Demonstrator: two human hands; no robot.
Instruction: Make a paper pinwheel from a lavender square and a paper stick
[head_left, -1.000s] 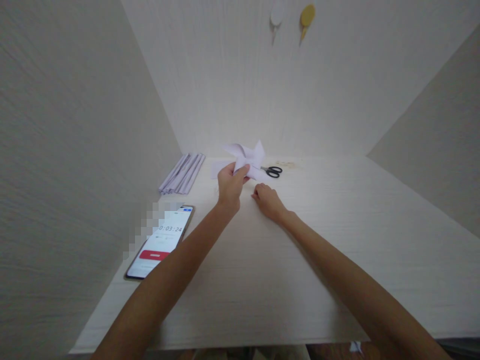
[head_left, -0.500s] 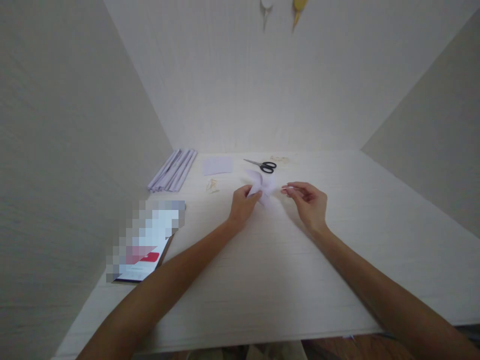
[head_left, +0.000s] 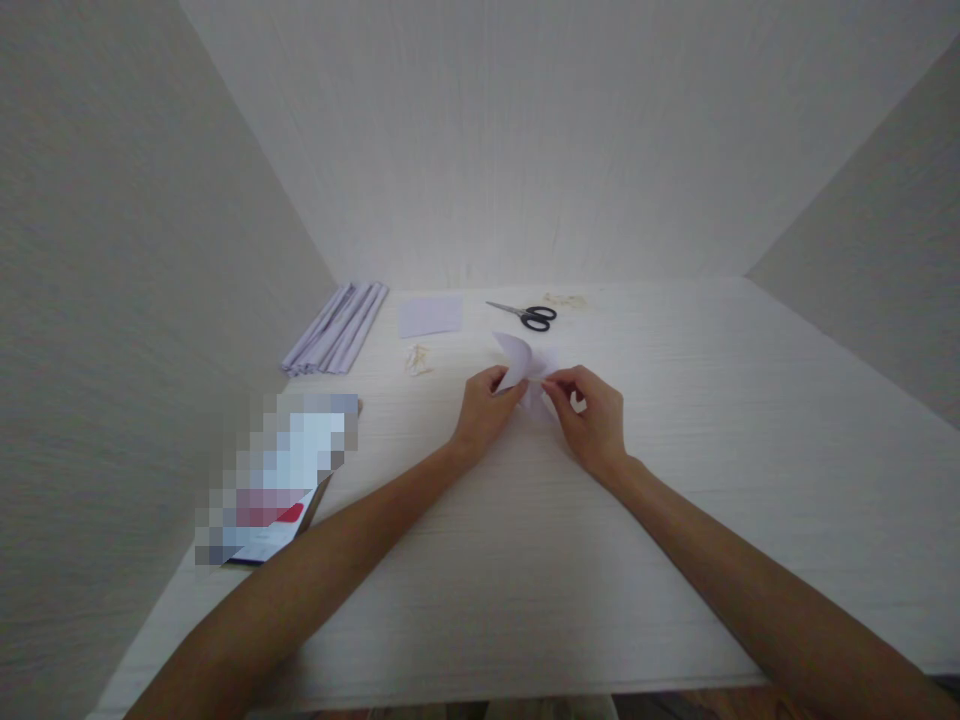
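Observation:
My left hand (head_left: 484, 405) pinches a pale lilac paper pinwheel (head_left: 514, 352) near its middle, thumb on the near side. One blade curls upward above the fingers; others spread to the right, partly hidden by my right hand. With thumb and forefinger together, my right hand (head_left: 592, 415) is at the right side of the pinwheel's middle. A thin pale piece (head_left: 535, 380) shows between those fingertips and the paper, too small to name exactly. Just beyond the pinwheel lie black-handled scissors (head_left: 536, 318), blades pointing left.
A flat lilac paper sheet (head_left: 430, 316) lies at the back, with a small pile of thin pale bits (head_left: 418, 360) before it. More such bits (head_left: 566, 300) lie behind the scissors. Rolled papers (head_left: 336, 330) and a phone (head_left: 289, 480) are at left. Walls enclose three sides.
My right hand has moved left, bringing the thin pale piece from beside the pinwheel to its middle. My left hand keeps its hold. The view has tilted down slightly.

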